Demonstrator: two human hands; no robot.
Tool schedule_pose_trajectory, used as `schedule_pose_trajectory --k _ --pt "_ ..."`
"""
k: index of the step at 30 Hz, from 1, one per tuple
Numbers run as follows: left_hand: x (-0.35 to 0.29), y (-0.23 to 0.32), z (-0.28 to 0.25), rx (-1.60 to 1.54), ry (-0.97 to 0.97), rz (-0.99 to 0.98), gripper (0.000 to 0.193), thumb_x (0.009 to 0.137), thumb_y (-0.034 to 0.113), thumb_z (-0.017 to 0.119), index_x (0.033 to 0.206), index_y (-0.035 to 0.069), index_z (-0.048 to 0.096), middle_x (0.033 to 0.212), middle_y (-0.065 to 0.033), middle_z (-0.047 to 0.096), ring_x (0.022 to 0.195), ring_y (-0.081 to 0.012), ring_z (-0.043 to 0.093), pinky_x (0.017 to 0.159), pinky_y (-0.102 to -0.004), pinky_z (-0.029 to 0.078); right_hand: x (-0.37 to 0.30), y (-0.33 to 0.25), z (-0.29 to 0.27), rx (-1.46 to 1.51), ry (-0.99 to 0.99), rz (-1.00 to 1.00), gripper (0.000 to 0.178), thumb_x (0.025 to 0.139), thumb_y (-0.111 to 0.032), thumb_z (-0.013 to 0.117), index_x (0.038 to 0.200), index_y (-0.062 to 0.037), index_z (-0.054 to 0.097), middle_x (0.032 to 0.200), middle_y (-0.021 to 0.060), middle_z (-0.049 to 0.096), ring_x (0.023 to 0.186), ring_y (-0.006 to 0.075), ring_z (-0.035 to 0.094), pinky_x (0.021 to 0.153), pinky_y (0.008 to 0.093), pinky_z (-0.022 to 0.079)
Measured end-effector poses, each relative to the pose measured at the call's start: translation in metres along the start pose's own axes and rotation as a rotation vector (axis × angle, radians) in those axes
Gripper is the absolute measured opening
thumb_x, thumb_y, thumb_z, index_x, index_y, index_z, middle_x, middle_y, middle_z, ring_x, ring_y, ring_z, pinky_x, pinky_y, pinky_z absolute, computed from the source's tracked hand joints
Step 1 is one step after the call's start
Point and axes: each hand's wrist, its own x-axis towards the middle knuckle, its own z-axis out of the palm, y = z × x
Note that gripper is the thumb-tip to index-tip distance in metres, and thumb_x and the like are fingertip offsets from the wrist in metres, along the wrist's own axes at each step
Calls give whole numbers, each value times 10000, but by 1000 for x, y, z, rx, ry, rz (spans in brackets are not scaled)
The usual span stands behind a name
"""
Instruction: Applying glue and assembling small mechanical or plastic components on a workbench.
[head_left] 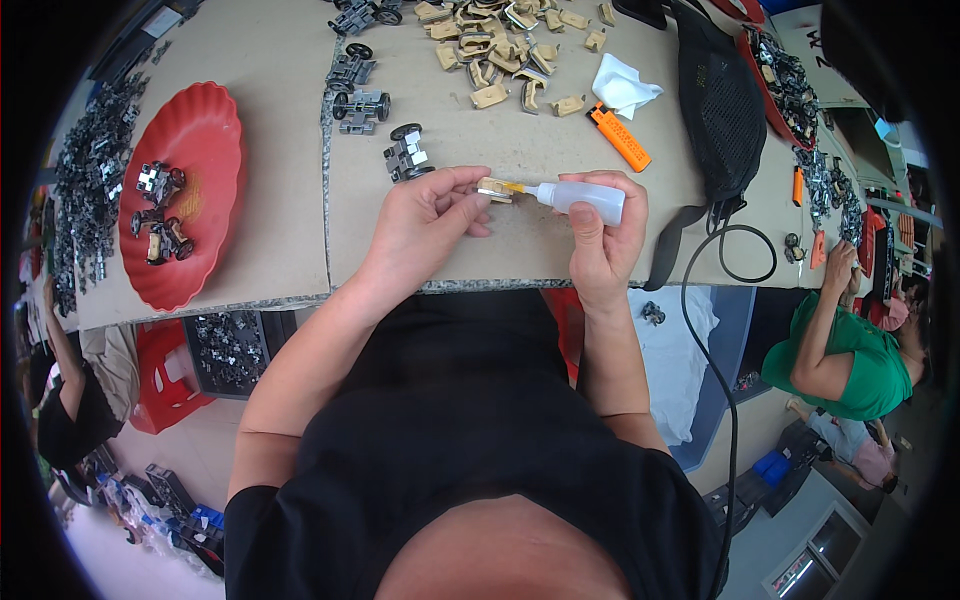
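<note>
Between the thumb and fingers of my left hand [433, 222] is a small beige plastic toy-car part [494, 188]. My right hand [610, 235] is closed around a white squeeze bottle [585, 200] lying sideways. Its thin yellowish nozzle [518, 187] points left and meets or nearly meets the beige part; I cannot tell whether it touches. Just beyond my left hand sits a grey toy-car chassis [405, 152] with black wheels. More such chassis [362, 108] stand in a line farther off.
A heap of beige parts [490, 45] lies at the far middle. Right of it are a white tissue [624, 86], an orange tool [619, 137] and a black bag [708, 110] with a cable. A red tray [222, 215] holds several assembled pieces. A person in green [850, 350] works at right.
</note>
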Motion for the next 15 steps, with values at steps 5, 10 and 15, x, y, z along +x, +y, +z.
schedule_pose_trajectory --k 5,10,15 --pt "0 1 0 10 -4 -1 274 879 34 525 1141 -43 528 828 -60 612 719 -87 583 675 -202 486 1 1 -2 -81 -25 -29 245 886 -143 533 1040 -5 403 958 130 541 798 138 534 716 252 445" --pt "-1 1 0 6 -6 2 276 879 36 524 1144 -41 526 825 -60 610 721 -89 586 675 -203 485 0 2 -2 -107 -32 -31 254 893 -162 526 1053 -11 397 967 137 546 785 141 541 702 255 452" --pt "-1 1 0 -9 -11 9 277 881 37 518 1148 -40 523 830 -62 611 726 -91 588 678 -204 485 0 1 -1 -122 -32 -32 258 890 -156 531 1056 -11 397 971 131 546 804 139 540 711 253 452"
